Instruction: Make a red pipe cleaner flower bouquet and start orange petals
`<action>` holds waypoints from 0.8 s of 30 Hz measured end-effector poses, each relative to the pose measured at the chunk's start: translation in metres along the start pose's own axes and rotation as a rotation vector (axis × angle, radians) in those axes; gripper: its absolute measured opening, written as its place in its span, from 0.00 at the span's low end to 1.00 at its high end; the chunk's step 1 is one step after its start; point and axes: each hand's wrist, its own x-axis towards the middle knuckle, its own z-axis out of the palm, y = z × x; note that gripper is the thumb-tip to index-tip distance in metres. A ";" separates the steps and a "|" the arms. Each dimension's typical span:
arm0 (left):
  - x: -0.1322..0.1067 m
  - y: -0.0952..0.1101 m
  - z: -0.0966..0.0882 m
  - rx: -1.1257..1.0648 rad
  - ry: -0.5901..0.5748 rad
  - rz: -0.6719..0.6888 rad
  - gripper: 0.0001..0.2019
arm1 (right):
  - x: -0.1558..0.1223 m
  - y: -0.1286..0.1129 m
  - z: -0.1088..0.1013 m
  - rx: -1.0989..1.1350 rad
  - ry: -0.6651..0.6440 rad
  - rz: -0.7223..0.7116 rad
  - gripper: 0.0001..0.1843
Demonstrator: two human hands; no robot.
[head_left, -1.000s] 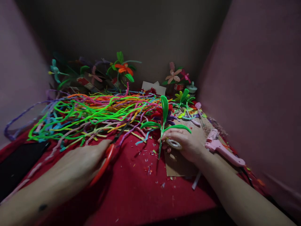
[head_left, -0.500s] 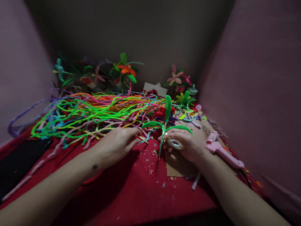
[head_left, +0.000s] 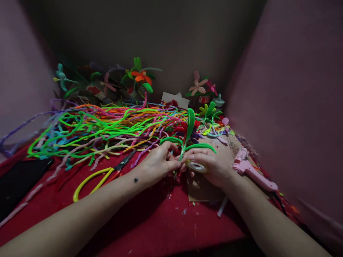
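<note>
My left hand [head_left: 158, 162] and my right hand [head_left: 207, 165] meet at the stem of a green pipe-cleaner flower [head_left: 189, 132] with looped leaves and a red centre. The left fingers pinch the stem low down. My right hand is closed on the stem and on a small roll of tape [head_left: 196, 166]. Both hands hover just over the red cloth [head_left: 160, 221]. Scissors with yellow and red handles [head_left: 104, 175] lie on the cloth to the left of my left forearm.
A big tangle of coloured pipe cleaners [head_left: 107, 128] covers the back of the cloth. Finished flowers [head_left: 140, 76] stand along the wall. A pink glue gun [head_left: 253, 171] lies at the right, beside a cardboard sheet [head_left: 199, 189]. A black object [head_left: 18, 182] lies far left.
My left hand let go of the scissors, which now lie on the cloth, and moved right to the flower stem held by my right hand.
</note>
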 end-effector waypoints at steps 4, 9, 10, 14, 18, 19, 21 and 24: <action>-0.005 0.008 -0.007 0.090 0.053 0.112 0.11 | -0.002 -0.003 0.002 -0.017 0.011 0.011 0.07; -0.012 0.016 -0.009 0.166 0.083 0.332 0.08 | -0.002 -0.004 0.003 -0.008 -0.006 0.041 0.07; -0.012 0.014 -0.008 0.240 0.096 0.409 0.08 | -0.002 -0.003 0.003 0.009 -0.008 0.046 0.07; -0.013 0.001 -0.005 0.602 0.150 0.763 0.11 | -0.001 0.000 0.003 0.056 0.001 0.054 0.06; -0.014 -0.003 -0.007 0.930 0.175 0.963 0.13 | -0.002 -0.001 0.002 0.031 0.005 0.081 0.06; -0.015 -0.002 -0.008 0.999 0.172 1.007 0.13 | -0.002 -0.002 0.002 0.023 0.007 0.091 0.06; -0.016 0.002 -0.011 1.115 0.168 1.099 0.14 | -0.001 -0.002 0.001 0.008 0.009 0.109 0.06; -0.017 0.006 -0.012 1.209 0.178 1.188 0.13 | -0.001 -0.002 0.001 -0.007 -0.006 0.114 0.07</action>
